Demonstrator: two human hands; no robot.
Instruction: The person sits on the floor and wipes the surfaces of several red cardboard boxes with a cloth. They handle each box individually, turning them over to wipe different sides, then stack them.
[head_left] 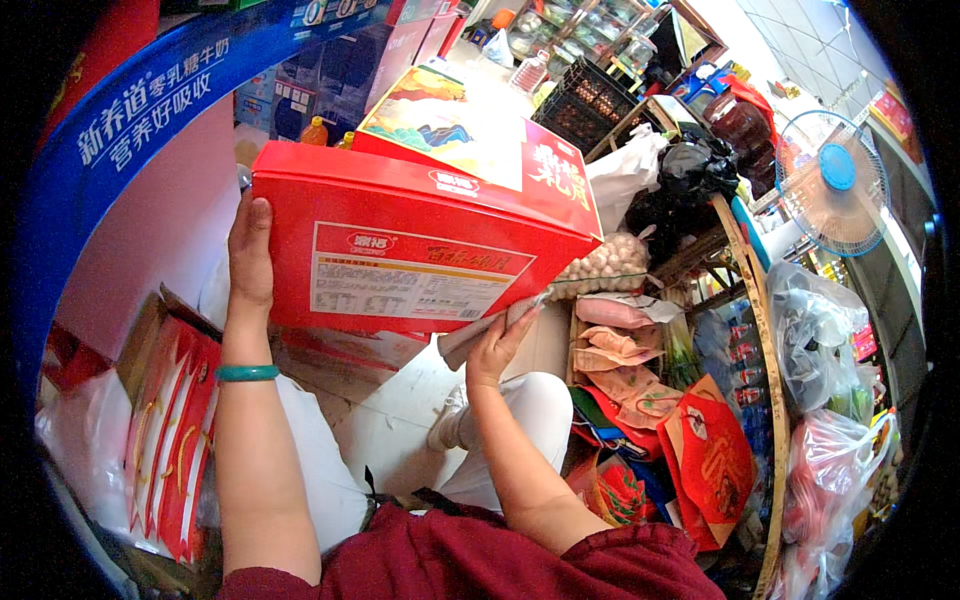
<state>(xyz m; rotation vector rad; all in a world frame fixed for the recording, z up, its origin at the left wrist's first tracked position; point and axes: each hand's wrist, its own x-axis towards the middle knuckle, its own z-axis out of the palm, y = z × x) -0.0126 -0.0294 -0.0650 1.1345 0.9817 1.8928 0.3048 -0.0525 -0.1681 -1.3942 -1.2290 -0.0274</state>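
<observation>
A large red gift box (290,240) is held up in front of me, tilted, its pale label toward me and a colourful landscape print on top. My left hand (252,250) grips its left end, with the thumb lying on the front face. Below the lower right edge, my right hand (500,345) is closed on a greyish cloth (463,347) that lies along the box's underside. Whether the right fingers also bear the box's weight I cannot tell. Another red box (355,346) stands on the floor under the raised one, partly hidden.
Red gift bags (170,430) stand at my left beside a blue-edged display (150,120). To the right are a net bag of garlic-like bulbs (605,265), red paper packaging (708,460), a wooden shelf post (750,290), hanging plastic bags (815,330) and a fan (833,180). A black crate (585,105) stands behind.
</observation>
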